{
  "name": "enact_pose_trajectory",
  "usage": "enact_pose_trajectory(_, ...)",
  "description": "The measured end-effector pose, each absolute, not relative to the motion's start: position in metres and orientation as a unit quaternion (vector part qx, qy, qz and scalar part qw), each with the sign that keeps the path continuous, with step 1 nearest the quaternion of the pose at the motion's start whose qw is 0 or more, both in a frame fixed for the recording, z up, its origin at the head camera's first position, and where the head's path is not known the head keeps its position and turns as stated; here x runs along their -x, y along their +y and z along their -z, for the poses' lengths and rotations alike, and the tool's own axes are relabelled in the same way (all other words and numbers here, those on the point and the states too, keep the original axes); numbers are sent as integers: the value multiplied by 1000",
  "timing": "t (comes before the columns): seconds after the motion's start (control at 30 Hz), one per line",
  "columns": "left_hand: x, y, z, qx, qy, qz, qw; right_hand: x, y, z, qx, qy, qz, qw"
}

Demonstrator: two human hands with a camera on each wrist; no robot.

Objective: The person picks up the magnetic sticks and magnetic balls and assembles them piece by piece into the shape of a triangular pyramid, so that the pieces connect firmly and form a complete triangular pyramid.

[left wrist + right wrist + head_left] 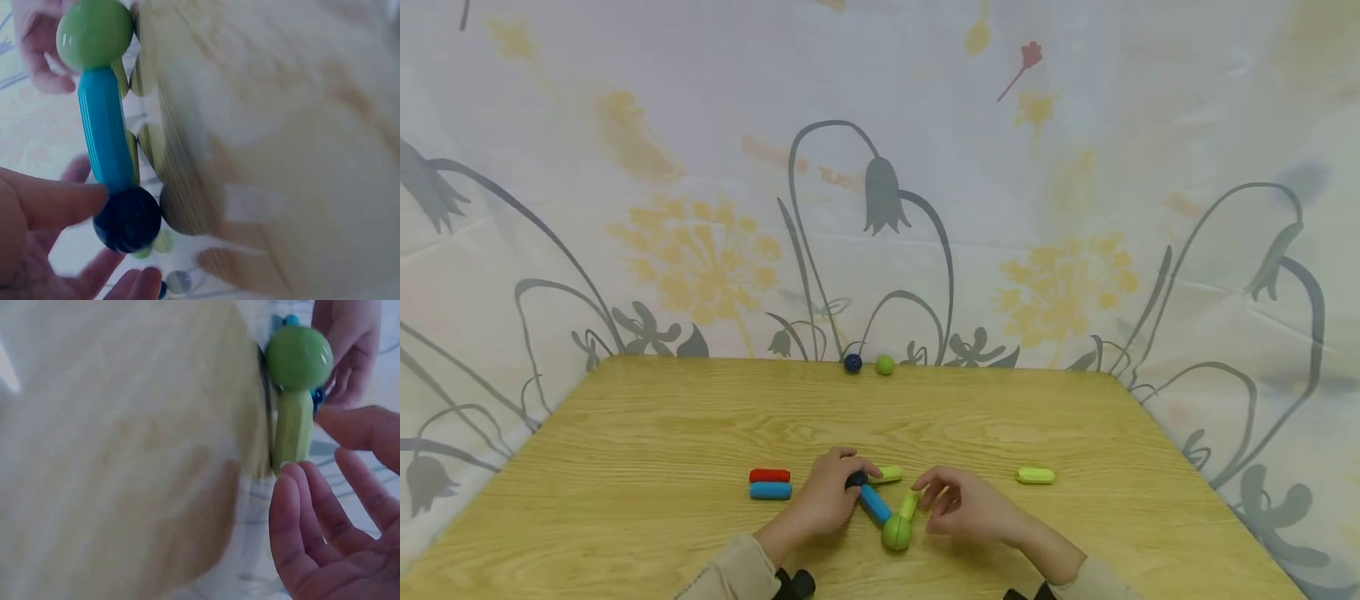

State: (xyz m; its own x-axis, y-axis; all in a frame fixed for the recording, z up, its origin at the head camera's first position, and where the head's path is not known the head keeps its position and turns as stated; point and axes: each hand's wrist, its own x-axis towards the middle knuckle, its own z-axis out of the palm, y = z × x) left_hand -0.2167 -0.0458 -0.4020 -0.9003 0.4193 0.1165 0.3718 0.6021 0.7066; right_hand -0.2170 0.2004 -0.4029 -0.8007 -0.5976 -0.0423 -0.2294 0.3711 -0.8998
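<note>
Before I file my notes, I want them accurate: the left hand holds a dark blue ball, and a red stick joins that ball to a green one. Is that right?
Not quite: the joining stick is blue, not red, as the left wrist view shows. The left hand does hold the dark blue ball, and the stick joins it to the green ball.

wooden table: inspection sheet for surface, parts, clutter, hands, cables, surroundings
Surface: wooden table, grain showing.
Job's things: blue stick between green ball and dark-blue ball; front lime stick at the green ball; rear lime stick by the dark-blue ball.
Clutter: red stick beside spare blue stick; loose lime stick; far blue ball, far green ball.
Hands: left hand pinches the dark-blue ball; right hand near the front lime stick, contact unclear.
Cables: nothing seen.
Surroundings: flower-patterned backdrop behind the table.
</note>
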Motion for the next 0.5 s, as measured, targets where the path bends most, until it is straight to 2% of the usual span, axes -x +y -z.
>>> enact_pose_trajectory(0.1,213,-41,401,-189,909,-371,12,230,204,401,246,824,488,151)
enact_pose_trajectory(0.2,211,-38,401,-180,916,-359,19,246,205,402,246,834,482,109)
enact_pose_trajectory(0.37,215,-36,402,-198,894,-395,69,277,202,406,229,854,464,58)
enact_pose_trajectory(0.5,220,-36,402,-213,867,-433,123,298,196,407,220,862,454,47)
